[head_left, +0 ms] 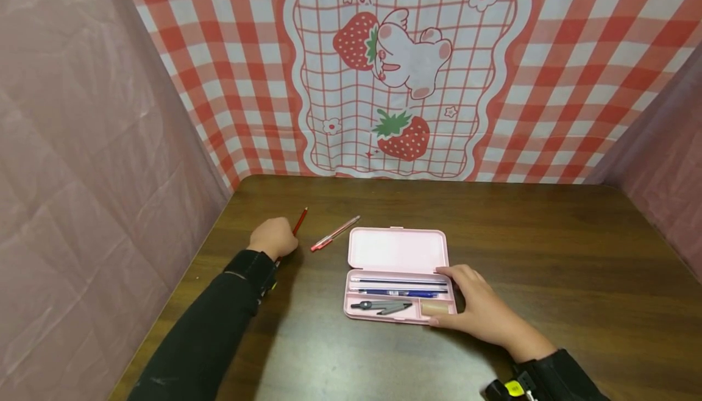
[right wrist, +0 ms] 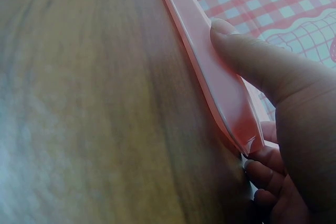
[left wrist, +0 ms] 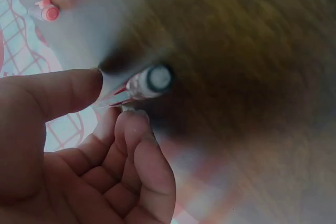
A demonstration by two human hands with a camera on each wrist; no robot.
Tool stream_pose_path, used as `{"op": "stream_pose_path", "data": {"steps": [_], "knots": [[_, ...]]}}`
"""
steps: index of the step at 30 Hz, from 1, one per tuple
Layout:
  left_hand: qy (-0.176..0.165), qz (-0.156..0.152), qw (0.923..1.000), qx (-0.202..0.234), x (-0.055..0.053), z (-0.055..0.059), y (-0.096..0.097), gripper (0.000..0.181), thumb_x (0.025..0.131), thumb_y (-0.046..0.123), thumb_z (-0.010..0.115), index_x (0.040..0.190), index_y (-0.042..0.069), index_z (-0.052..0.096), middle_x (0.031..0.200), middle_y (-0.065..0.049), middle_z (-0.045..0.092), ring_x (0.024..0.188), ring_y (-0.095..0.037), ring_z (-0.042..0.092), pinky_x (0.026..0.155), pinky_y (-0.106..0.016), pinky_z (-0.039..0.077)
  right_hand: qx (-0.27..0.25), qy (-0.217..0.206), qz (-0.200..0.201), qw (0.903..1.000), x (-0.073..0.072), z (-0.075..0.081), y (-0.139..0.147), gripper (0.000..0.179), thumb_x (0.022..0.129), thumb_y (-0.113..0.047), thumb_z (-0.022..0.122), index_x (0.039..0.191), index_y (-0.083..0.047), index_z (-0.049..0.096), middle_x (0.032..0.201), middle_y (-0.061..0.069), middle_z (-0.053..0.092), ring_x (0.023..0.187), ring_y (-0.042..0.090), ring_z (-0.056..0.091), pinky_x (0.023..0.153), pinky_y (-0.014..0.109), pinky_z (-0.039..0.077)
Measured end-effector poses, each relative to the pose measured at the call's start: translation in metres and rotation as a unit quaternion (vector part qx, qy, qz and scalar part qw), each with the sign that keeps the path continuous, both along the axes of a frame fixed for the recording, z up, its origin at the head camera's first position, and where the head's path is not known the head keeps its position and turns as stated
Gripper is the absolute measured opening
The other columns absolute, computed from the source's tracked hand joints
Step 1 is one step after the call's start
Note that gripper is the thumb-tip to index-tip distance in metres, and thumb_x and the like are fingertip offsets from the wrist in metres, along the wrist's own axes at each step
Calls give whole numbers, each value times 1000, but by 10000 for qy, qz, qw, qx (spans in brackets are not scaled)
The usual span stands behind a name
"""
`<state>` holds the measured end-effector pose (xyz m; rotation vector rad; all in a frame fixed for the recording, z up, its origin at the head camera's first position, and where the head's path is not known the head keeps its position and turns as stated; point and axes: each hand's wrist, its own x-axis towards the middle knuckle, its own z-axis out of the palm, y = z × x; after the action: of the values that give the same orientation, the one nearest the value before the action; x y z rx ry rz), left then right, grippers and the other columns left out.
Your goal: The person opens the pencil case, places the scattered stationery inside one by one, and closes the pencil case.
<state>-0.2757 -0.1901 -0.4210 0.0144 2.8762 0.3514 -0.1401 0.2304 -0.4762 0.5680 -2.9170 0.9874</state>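
Observation:
My left hand (head_left: 274, 237) pinches a red pencil (head_left: 300, 220) at the left of the table. In the left wrist view, the white round end of this pencil (left wrist: 157, 78) points toward the camera between thumb and fingers. My right hand (head_left: 478, 306) grips the right end of an open pink pencil case (head_left: 398, 248), thumb at its near edge and fingers at the far side. Inside lie a dark-striped pencil (head_left: 399, 281), a blue pen (head_left: 403, 293), a grey compass (head_left: 379, 306) and a beige eraser (head_left: 435, 308). The right wrist view shows the thumb against the case's side (right wrist: 210, 61).
A clear pen with pink-red parts (head_left: 336, 234) lies on the brown wooden table (head_left: 548, 255) between my left hand and the case. Behind the table hangs a red-and-white checked cloth (head_left: 258, 84) with strawberries. Pink curtains (head_left: 82, 163) flank both sides.

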Motion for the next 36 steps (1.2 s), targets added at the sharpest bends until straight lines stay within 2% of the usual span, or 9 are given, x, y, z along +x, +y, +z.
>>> {"op": "stream_pose_path", "data": {"steps": [4, 9, 19, 21, 24, 29, 33, 36], "knots": [[-197, 93, 9997, 65, -1, 2, -1, 19, 94, 15, 62, 78, 7, 69, 83, -11, 65, 72, -30, 60, 59, -42, 48, -5, -22, -7, 10000, 0, 1, 0, 97, 73, -67, 83, 143, -7, 53, 135, 12, 54, 127, 34, 48, 103, 61, 40], [-383, 74, 9992, 55, -4, 2, -2, 19, 93, 12, 61, 78, 6, 70, 84, -12, 65, 74, -31, 60, 60, -41, 49, -15, -1, -15, 10000, 0, 1, 0, 97, 74, -67, 83, 143, -7, 52, 135, 12, 54, 126, 34, 48, 102, 61, 40], [-470, 35, 9988, 159, -8, -2, -1, 23, 96, 14, 55, 79, 5, 67, 90, -13, 63, 75, -30, 58, 62, -40, 45, -1, 49, -18, 10000, 0, 1, 0, 96, 74, -65, 84, 142, -6, 53, 134, 13, 54, 126, 35, 49, 102, 61, 41], [-366, -20, 9991, 211, -9, -3, -1, 20, 95, 10, 54, 80, 4, 66, 88, -13, 62, 73, -29, 56, 61, -39, 45, -2, 47, -14, 10000, 0, 1, 0, 96, 74, -65, 84, 142, -6, 53, 134, 13, 54, 126, 35, 49, 102, 61, 41], [-119, -201, 9995, 226, -10, -4, 0, 13, 94, 5, 55, 95, -4, 64, 87, -14, 60, 75, -29, 57, 66, -41, 49, 16, 15, -13, 10000, 0, 1, 1, 96, 74, -66, 84, 142, -6, 53, 134, 13, 55, 125, 35, 49, 102, 61, 41], [140, -381, 9987, 319, -7, -1, 7, 35, 96, 2, 55, 126, -16, 47, 95, -21, 61, 86, -33, 62, 76, -44, 52, 14, -9, -3, 10000, 0, 0, 1, 96, 73, -68, 83, 142, -7, 53, 135, 12, 55, 125, 34, 49, 102, 61, 41], [284, -285, 9979, 515, -4, 3, 15, 41, 97, 1, 51, 133, -15, 40, 107, -28, 63, 101, -39, 66, 84, -46, 53, 0, 3, 4, 10000, 0, -1, 1, 96, 73, -68, 83, 142, -7, 53, 135, 12, 55, 125, 34, 49, 102, 61, 41], [537, -278, 9960, 657, -3, 6, 20, 32, 96, 1, 50, 126, -10, 47, 107, -26, 64, 104, -38, 65, 87, -47, 52, 2, -9, -6, 10000, 0, -1, 1, 97, 73, -68, 83, 143, -7, 53, 135, 12, 54, 125, 34, 49, 102, 61, 41]]}}
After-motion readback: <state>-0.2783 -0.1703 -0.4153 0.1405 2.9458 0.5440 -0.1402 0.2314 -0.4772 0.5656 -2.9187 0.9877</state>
